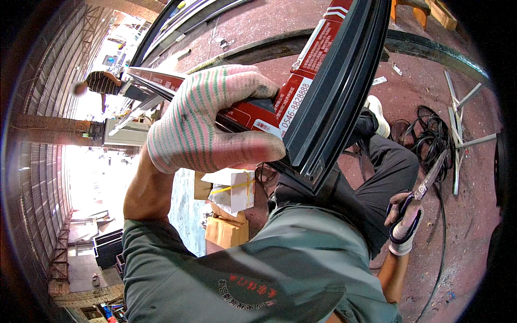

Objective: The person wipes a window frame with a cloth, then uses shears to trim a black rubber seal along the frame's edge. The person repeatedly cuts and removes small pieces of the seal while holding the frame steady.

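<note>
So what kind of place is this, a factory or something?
Probably a workshop or small factory for metal frames. The gloved left hand grips a long dark frame profile, the right hand holds scissors, and black cable coils and metal offcuts lie on the reddish floor.

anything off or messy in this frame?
Mostly floor clutter: black cable lies in a loose tangle on the red floor, beside scattered metal offcuts. The left hand grips a dark frame profile; the right hand holds scissors.
</note>
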Available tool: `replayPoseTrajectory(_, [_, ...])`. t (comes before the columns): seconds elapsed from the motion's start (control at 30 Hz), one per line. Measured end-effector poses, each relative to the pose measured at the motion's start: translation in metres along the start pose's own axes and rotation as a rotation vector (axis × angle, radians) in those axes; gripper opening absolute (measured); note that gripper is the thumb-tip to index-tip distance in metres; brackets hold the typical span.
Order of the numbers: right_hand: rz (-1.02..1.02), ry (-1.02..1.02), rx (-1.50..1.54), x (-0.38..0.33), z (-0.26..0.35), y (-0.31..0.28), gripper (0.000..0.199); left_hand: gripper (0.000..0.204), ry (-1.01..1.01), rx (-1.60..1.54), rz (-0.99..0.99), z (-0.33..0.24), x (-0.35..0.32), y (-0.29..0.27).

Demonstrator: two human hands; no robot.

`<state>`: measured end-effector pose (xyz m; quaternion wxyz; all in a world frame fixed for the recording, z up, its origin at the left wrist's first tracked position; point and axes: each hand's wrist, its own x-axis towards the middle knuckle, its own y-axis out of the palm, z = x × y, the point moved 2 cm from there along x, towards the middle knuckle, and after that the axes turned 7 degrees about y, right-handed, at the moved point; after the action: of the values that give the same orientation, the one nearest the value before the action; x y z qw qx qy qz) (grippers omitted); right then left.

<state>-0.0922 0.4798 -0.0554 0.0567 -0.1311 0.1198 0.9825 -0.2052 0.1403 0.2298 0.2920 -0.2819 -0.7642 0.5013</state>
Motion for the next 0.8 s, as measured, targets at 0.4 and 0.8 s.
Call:
replayPoseTrajectory(0.4, [-0.036,0.015,-0.085,-0.003,0.007,0.004,0.072,0.065,0.168,0.117,-0.108,0.008,-0.006,0.007])
replayPoseTrajectory(0.8, [0.037,0.000,-0.127,-0.003,0.028,0.027,0.072,0.066,0.189,0.099,-0.154,0.041,-0.031,-0.005])
